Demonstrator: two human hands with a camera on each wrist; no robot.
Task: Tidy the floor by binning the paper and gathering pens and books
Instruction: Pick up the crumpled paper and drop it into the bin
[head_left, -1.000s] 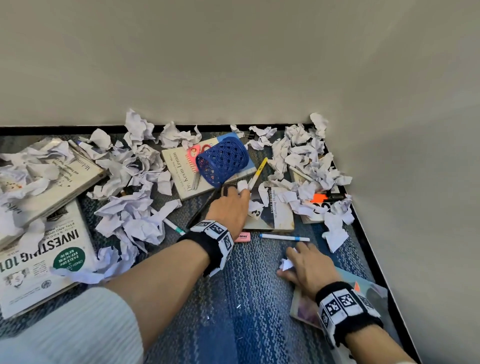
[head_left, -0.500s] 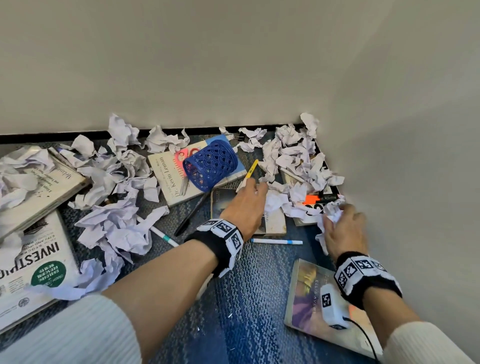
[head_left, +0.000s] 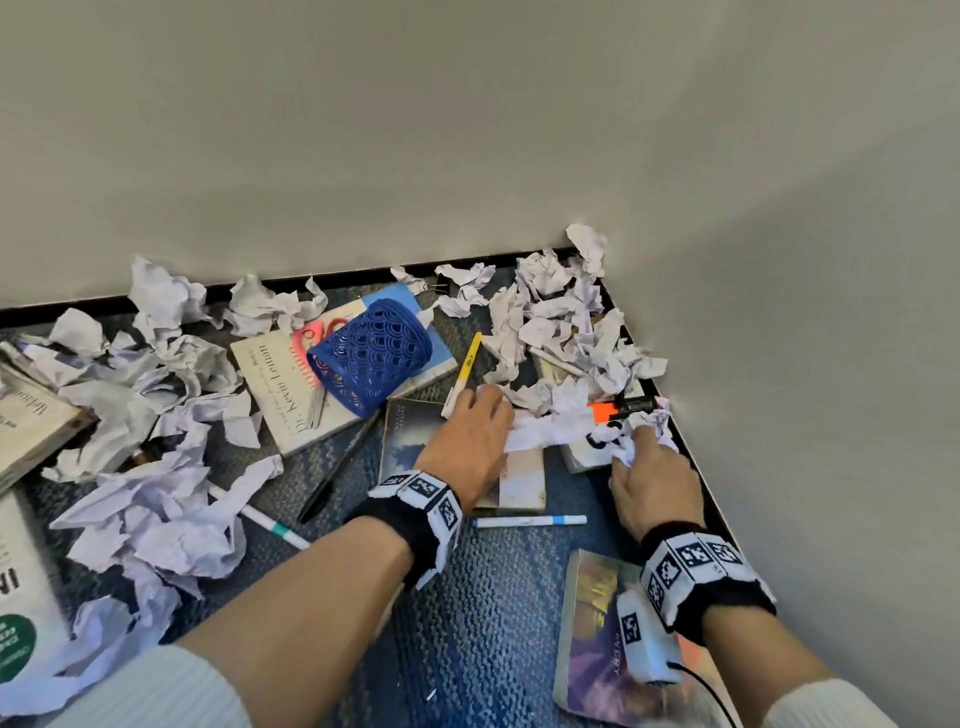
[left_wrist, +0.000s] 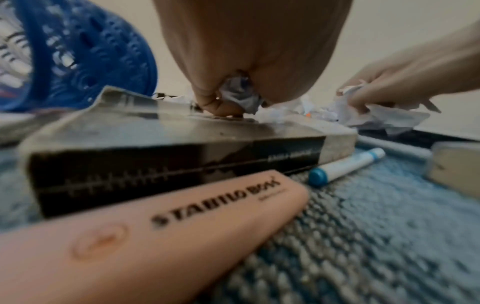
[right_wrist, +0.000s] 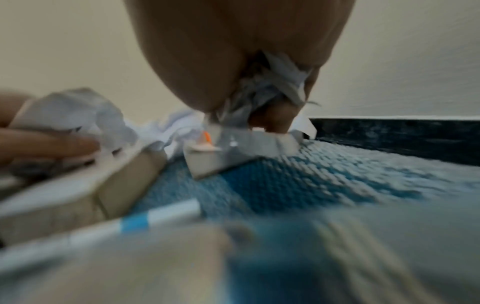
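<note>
Crumpled white paper (head_left: 561, 332) lies heaped in the corner and more crumpled paper (head_left: 150, 499) at the left. My left hand (head_left: 470, 431) rests on a dark book (head_left: 415, 441) and grips a paper wad (left_wrist: 239, 94) in its curled fingers. My right hand (head_left: 649, 467) clutches another wad (right_wrist: 270, 90) beside a white book (head_left: 587, 452). A blue-banded pen (head_left: 530, 520) lies between the wrists. A yellow pen (head_left: 465, 371), a black pen (head_left: 337, 467), a teal-banded pen (head_left: 265, 522) and an orange highlighter (head_left: 618, 408) lie around.
A blue mesh pen cup (head_left: 371, 356) lies on its side on a pale book (head_left: 280, 384) with pink scissors (head_left: 317, 335). A purple book (head_left: 597, 639) sits under my right wrist. A pink eraser (left_wrist: 145, 230) lies by the dark book. Walls close the corner at right.
My left hand slid right across the dark book into the paper. My right hand left the carpet, moved up to the corner pile and closed on a wad.
</note>
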